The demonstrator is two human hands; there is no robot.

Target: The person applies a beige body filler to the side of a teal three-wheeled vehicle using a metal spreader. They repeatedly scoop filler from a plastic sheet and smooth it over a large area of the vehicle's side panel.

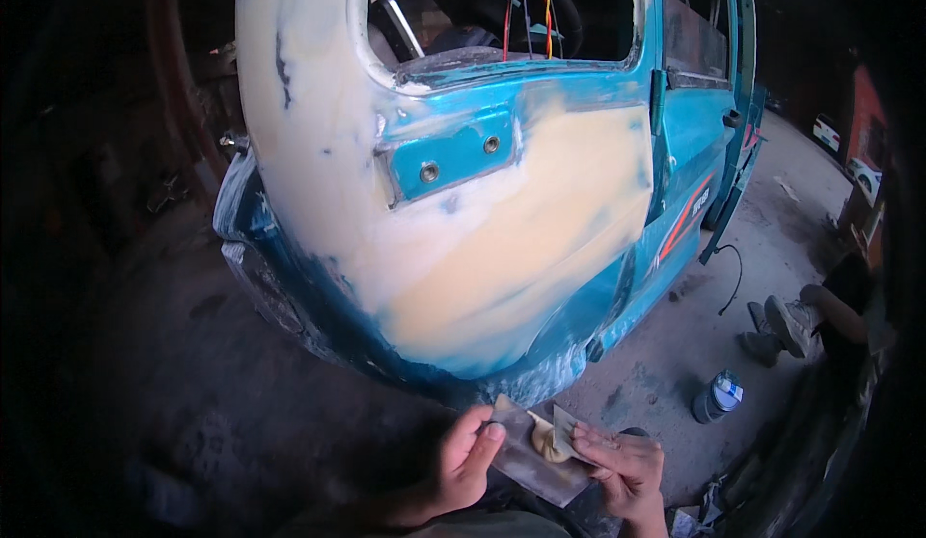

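My left hand [467,459] grips the left edge of a flat greyish board [531,469], thumb on top. On the board sits a lump of beige body filler [548,438]. My right hand [622,466] is closed on a thin filler spreader [566,430], whose blade touches the filler. Just beyond my hands stands a teal vehicle cab [569,321]. Beige and whitish filler [511,258] covers much of its corner panel, with teal showing through in places. A recessed teal plate [455,154] with two threaded holes sits below the window opening.
A tin [718,397] stands on the floor at the right. Farther right a person sits, with grey shoes [789,326] showing. Loose red and yellow wires [548,3] hang in the window opening. A thin black cable [739,278] lies by the door. Scraps lie at the lower right.
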